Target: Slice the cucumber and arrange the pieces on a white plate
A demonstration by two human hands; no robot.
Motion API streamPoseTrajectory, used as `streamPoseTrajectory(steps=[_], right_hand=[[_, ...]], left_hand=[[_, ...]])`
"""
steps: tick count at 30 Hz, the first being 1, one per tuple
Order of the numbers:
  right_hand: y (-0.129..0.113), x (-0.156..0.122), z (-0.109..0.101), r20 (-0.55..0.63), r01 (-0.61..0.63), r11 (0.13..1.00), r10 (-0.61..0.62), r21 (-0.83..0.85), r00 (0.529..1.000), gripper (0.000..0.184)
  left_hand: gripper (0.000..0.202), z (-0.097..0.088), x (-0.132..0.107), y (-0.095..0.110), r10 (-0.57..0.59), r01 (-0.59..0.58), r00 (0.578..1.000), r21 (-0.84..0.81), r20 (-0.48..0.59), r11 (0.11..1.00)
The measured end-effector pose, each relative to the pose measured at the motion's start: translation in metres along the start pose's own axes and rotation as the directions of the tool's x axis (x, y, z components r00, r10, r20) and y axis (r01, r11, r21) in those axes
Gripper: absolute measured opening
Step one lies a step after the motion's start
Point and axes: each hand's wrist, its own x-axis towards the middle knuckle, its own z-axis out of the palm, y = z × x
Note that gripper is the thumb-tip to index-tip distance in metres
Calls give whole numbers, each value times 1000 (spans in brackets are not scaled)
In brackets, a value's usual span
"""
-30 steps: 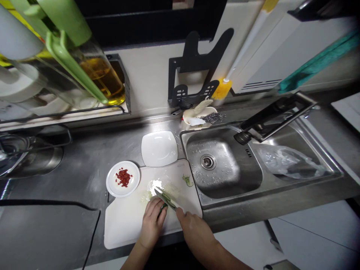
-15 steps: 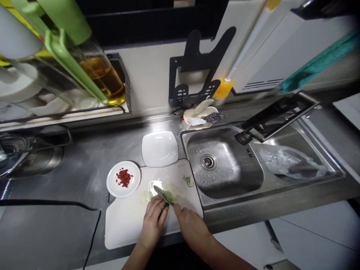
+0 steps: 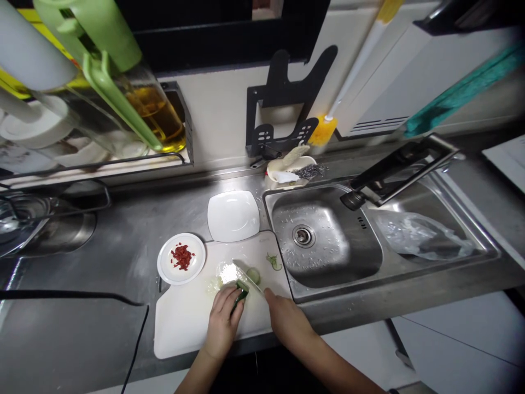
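My left hand (image 3: 223, 316) is closed around a piece of dark green cucumber (image 3: 241, 291), its pale cut end facing up and right. A knife (image 3: 249, 275) is gripped by the handle in my right hand (image 3: 287, 317); its blade points up and left, just right of the cucumber and apart from it. Beyond the blade a round pale green slice (image 3: 253, 274) lies on the white cutting board (image 3: 180, 328). Thin green peelings (image 3: 273, 262) rest near the board's right edge. Wet marks shine on the board by the knife tip.
A round plate with chopped red pieces (image 3: 181, 256) overlaps the board's upper left. Behind the board sits a white square plate (image 3: 233, 216). To the right is a steel sink (image 3: 328, 241) with a faucet (image 3: 369, 189). A black cable (image 3: 74, 295) crosses the counter at left.
My right hand has moved the knife right, away from the cucumber's end. A round slice now shows on the board beyond the blade. My left hand has stayed nearly in place.
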Motion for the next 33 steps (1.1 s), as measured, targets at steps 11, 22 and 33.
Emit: streamPoseTrajectory(steps=[11,22,33], right_hand=[[-6,-42,-6,75,8,994,0,-112,997,52],[-10,-48,-10,90,-20,991,32,-133,995,49],[-13,-49,-17,103,-13,991,26,-131,994,51]], left_hand=[[19,0,-1,0,12,-11,999,28,-42,1000],[17,2,-3,-1,3,-2,999,29,-54,1000],[17,2,-2,-1,10,-9,998,21,-62,1000]])
